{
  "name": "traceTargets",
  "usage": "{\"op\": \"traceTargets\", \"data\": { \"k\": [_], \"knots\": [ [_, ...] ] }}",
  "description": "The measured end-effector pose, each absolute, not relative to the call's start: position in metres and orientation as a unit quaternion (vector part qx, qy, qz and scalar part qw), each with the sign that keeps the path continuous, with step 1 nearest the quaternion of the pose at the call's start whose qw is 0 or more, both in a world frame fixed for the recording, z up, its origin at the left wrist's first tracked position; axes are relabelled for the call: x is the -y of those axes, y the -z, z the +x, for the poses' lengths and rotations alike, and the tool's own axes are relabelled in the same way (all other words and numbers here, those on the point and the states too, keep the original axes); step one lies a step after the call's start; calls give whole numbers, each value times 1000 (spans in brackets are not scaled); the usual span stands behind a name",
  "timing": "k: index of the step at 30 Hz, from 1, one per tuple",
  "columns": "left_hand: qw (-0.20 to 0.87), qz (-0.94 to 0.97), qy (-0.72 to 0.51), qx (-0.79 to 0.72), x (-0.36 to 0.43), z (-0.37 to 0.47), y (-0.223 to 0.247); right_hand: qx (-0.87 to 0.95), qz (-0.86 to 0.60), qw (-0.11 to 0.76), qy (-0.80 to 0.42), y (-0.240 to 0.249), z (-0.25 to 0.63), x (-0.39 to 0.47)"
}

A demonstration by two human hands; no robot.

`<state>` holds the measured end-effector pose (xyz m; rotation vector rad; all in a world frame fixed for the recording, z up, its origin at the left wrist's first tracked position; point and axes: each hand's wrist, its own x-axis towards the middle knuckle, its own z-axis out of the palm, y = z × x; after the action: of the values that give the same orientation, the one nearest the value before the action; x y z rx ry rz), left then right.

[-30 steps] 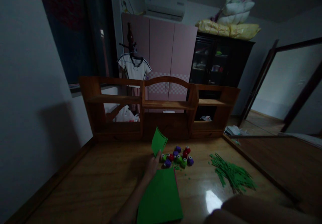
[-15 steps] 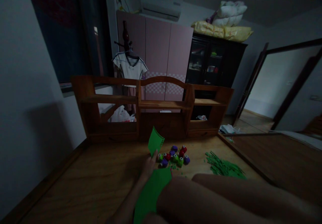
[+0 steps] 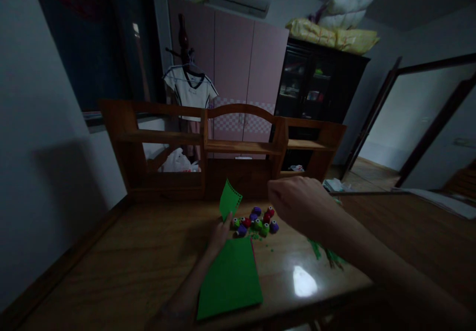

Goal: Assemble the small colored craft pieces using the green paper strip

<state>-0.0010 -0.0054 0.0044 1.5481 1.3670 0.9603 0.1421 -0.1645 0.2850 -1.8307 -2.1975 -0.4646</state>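
My left hand (image 3: 222, 231) pinches the lower edge of a small green paper piece (image 3: 229, 201) with a row of holes along its upper right edge. Beside that hand, several small red, green and purple punchers (image 3: 258, 224) lie in a cluster, with tiny green bits around them. A stack of green sheets (image 3: 231, 280) with a thin red edge lies nearer to me. Raised over the right side, my right hand (image 3: 295, 199) has its fingers curled; what they hold, if anything, is hidden. Below my right forearm, green strips (image 3: 330, 257) are partly covered.
A wooden headboard shelf (image 3: 243, 146) stands behind the wooden surface (image 3: 163, 241). A white plastic bag (image 3: 177, 161) shows through its left opening. Farther back are a pink wardrobe (image 3: 232, 63), a hanging shirt (image 3: 193, 90) and a dark cabinet (image 3: 323, 83).
My right hand and forearm have come into view at the right. The legs have left the foreground, uncovering the green stack. My left hand still holds the paper piece; the view has tilted slightly down.
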Motion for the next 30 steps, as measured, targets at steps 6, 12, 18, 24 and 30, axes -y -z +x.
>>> {"op": "traceTargets", "data": {
  "k": [6, 12, 18, 24, 30],
  "knots": [
    [422, 633, -410, -503, -4, 1, 9, 632, -767, 98, 42, -128, 251, 108],
    [419, 629, -415, -507, -4, 3, 8, 615, -757, 220, -13, -36, 253, 107],
    [418, 615, -429, -513, 1, 3, -3, 607, -740, 289, 17, -22, 226, 98],
    [419, 579, -448, -536, 8, 6, -17, 571, -767, 294, 25, -12, 226, 93],
    [441, 549, -462, -539, 4, 2, -12, 575, -731, 363, 57, -11, 235, 85]
  ]
}}
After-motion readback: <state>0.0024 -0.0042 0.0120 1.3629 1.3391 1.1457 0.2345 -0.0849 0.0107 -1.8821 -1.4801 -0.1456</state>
